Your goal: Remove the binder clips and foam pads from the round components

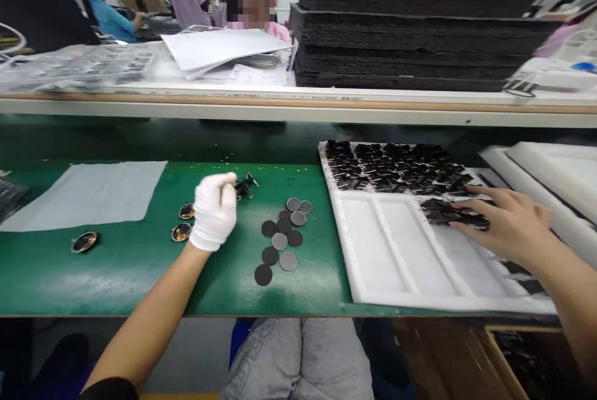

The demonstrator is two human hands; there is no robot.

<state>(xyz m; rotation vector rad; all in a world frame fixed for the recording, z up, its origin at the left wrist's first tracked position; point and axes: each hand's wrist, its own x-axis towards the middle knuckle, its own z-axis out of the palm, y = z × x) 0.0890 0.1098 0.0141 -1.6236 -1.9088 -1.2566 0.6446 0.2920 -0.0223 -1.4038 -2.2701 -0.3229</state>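
Observation:
My left hand (pixel 214 210), in a white glove, is closed in a pinch on a small black part with thin metal legs (pixel 245 186), held over the green table. Just left of the glove lie two round pieces with amber faces and metal rims (pixel 181 232); a similar round piece (pixel 84 242) sits farther left. My bare right hand (pixel 508 219) reaches over the white foam tray (pixel 377 251), thumb and fingers curled around black parts (pixel 441 211) there. How firmly it grips them is partly hidden. Many like parts (pixel 396 167) fill the tray's back row.
Several black and grey discs (pixel 280 241) lie between my hands. A white sheet (pixel 93 195) is at left. Foam trays (pixel 555 170) stand at right. Above runs a shelf edge (pixel 280 107) carrying a black foam stack (pixel 410 45) and papers (pixel 219 48). Other people are beyond.

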